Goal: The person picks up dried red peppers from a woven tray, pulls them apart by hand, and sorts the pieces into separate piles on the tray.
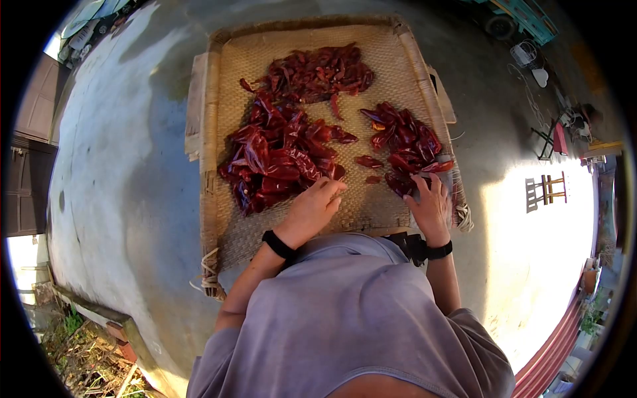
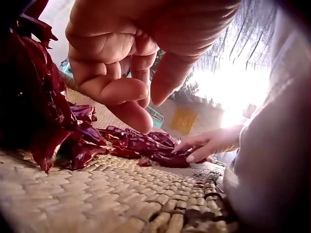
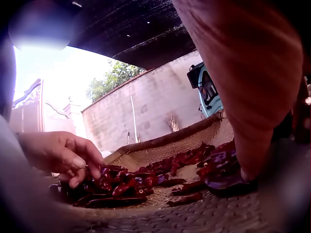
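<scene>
Dried red chili peppers lie in three heaps on a woven tray (image 1: 211,139): a far heap (image 1: 318,74), a large left heap (image 1: 275,156) and a smaller right heap (image 1: 406,138). My left hand (image 1: 310,211) hovers at the near right edge of the large heap. Its fingers bend loosely, and nothing shows between thumb and fingertips in the left wrist view. At the near end of the smaller heap, my right hand (image 1: 432,207) reaches with extended fingers onto the peppers. The left wrist view shows those fingertips resting against a dark red pepper (image 2: 167,158).
Two loose pepper pieces (image 1: 368,161) lie between the nearer heaps. Wooden boards (image 1: 196,109) jut out under the tray's sides. Around it spreads a patchy wet concrete floor (image 1: 156,199). A teal vehicle (image 1: 527,23) and a small wooden stool (image 1: 554,189) stand off to the right.
</scene>
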`<action>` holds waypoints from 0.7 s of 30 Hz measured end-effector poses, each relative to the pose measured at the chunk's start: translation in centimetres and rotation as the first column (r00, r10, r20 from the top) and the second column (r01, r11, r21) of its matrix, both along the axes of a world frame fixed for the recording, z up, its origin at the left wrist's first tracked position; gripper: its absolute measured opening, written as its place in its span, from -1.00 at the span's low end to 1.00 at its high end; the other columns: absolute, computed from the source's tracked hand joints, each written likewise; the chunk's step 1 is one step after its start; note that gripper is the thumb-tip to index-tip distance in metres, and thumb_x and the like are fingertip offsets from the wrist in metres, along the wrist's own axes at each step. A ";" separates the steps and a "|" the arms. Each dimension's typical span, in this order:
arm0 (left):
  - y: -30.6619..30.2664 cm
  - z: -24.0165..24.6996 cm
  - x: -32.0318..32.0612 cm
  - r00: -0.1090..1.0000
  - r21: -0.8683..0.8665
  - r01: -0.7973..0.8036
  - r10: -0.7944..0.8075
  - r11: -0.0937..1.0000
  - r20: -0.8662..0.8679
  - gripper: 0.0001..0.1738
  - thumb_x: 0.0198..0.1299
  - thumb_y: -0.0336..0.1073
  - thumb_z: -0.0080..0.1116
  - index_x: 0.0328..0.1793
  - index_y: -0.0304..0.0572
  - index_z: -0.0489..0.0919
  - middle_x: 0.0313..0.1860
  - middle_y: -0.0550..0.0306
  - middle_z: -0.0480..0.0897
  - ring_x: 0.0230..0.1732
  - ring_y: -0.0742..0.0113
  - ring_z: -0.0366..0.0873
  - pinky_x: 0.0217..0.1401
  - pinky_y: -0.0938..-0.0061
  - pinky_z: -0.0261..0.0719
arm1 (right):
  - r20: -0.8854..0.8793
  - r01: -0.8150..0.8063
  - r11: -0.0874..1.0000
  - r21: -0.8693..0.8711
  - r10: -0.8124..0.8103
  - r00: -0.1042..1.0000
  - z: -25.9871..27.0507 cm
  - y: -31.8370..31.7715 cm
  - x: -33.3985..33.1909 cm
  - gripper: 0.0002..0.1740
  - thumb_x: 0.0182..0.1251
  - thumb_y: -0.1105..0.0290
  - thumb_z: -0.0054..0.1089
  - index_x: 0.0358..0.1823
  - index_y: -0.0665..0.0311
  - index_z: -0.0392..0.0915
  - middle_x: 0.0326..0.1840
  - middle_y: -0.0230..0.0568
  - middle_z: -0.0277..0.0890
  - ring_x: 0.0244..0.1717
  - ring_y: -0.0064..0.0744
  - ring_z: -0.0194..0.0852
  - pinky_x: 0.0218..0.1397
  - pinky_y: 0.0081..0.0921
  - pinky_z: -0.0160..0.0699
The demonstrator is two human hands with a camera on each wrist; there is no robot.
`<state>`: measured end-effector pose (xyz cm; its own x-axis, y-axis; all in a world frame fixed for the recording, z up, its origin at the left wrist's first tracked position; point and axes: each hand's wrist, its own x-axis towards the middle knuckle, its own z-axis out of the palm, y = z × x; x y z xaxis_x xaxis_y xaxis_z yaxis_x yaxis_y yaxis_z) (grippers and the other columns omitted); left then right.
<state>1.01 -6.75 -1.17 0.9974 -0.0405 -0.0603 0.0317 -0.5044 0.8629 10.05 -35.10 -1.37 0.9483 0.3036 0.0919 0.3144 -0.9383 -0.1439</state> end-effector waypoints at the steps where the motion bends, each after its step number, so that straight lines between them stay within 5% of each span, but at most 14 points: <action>1: -0.1 -0.5 -0.1 0.999 0.017 0.026 -0.026 1.000 0.022 -0.68 0.38 -0.37 0.13 0.23 -0.14 0.57 0.02 0.05 0.58 -0.11 0.14 0.63 0.00 0.31 0.61 | -0.060 -0.042 0.998 0.047 0.045 0.997 -0.1 0.6 -0.1 -0.43 0.10 0.39 0.41 0.22 0.01 0.56 0.30 -0.11 0.37 0.30 0.11 0.29 0.32 -0.07 0.40; 8: -0.2 0.4 -0.5 0.998 0.005 0.060 -0.060 0.998 -0.031 -0.63 0.37 -0.33 0.16 0.28 -0.18 0.53 0.06 0.04 0.58 -0.05 0.16 0.63 0.03 0.32 0.60 | -0.195 -0.269 0.882 0.387 0.364 0.911 -0.6 5.5 0.1 -0.58 0.02 0.56 0.26 -0.01 0.14 0.68 0.06 -0.14 0.55 0.12 0.00 0.42 0.25 -0.16 0.41; 11: -0.8 0.0 -0.6 0.999 -0.081 -0.016 0.019 0.997 0.041 -0.55 0.34 -0.24 0.21 0.32 -0.12 0.51 0.13 -0.05 0.58 0.11 -0.06 0.59 0.14 0.19 0.55 | -0.159 -0.288 0.802 0.524 0.424 0.892 -0.1 6.6 0.6 -0.58 0.04 0.56 0.25 0.00 0.15 0.69 0.06 -0.16 0.59 0.15 -0.04 0.46 0.28 -0.20 0.38; 17: -0.8 -0.8 -0.2 1.000 0.069 0.020 -0.020 0.997 0.005 -0.63 0.28 -0.17 0.31 0.09 -0.24 0.58 -0.13 -0.09 0.71 -0.15 0.03 0.69 -0.09 0.21 0.60 | -0.203 -0.212 0.639 0.740 0.512 0.835 0.6 7.7 0.1 -0.61 0.09 0.56 0.24 0.00 0.18 0.70 0.06 -0.13 0.64 0.19 -0.03 0.50 0.32 -0.22 0.43; 21: -0.4 -0.1 -0.9 0.993 0.215 -0.115 0.107 0.970 0.047 -0.73 0.28 -0.16 0.29 -0.07 -0.18 0.61 -0.26 -0.04 0.72 -0.24 -0.04 0.69 -0.19 0.16 0.61 | -0.225 -0.199 0.672 0.713 0.488 0.843 -0.3 6.8 1.1 -0.60 0.10 0.56 0.22 0.02 0.21 0.69 0.07 -0.09 0.64 0.20 -0.03 0.51 0.29 -0.22 0.48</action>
